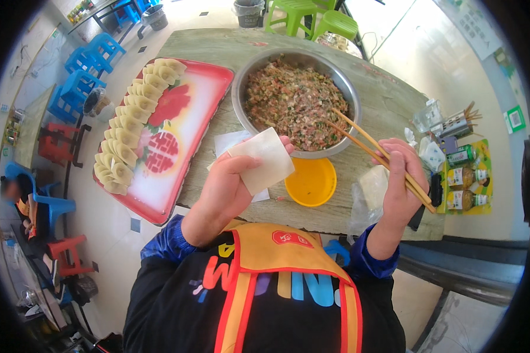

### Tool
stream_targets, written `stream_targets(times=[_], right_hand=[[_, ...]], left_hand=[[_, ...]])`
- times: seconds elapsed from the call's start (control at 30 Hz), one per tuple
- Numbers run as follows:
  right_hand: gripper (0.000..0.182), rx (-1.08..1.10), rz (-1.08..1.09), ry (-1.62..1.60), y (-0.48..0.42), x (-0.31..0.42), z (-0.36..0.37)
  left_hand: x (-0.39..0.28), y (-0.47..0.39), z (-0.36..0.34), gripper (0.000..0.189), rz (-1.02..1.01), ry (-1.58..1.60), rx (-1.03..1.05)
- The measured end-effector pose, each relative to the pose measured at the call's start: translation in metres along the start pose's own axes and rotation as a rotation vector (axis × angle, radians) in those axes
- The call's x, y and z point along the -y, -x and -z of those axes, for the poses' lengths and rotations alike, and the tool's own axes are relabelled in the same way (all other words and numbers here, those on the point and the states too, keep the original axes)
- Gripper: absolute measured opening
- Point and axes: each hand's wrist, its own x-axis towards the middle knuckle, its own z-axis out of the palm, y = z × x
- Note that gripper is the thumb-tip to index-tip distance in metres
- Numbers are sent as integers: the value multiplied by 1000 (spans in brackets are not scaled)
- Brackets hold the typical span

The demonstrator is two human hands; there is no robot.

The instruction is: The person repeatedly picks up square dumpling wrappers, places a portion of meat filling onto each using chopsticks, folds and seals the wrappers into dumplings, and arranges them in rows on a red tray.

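A square dough wrapper lies across the palm and fingers of my left hand, the thumb resting on its edge. My right hand grips a pair of wooden chopsticks, whose tips reach into the minced filling in a large steel bowl. Below the bowl is a yellow dish. A red-rimmed tray at the left bears rows of folded dumplings. Beside my right hand, a plastic bag holds a pale stack of what look like wrappers. White paper or wrappers lie partly behind my left hand.
Bottles, a green can, a chopstick holder and a glass jug stand at the table's right. Blue stools stand beyond the left side, green stools beyond the far edge. A person sits far left.
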Motion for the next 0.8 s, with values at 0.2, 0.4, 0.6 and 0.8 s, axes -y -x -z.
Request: stream_targets(times=[0.2, 0.4, 0.6, 0.8], right_hand=[[13, 114, -45, 111, -3, -12, -12], [16, -13, -168, -223, -3, -18, -3], [20, -14, -219, -288, 3, -38, -7], [22, -73, -272, -332, 3, -53, -9]], left_hand=[[8, -8, 8, 49, -18, 6, -33], [8, -9, 13, 52, -40, 12, -66], [7, -8, 12, 53, 24, 34, -16], [7, -8, 13, 54, 24, 39, -24]])
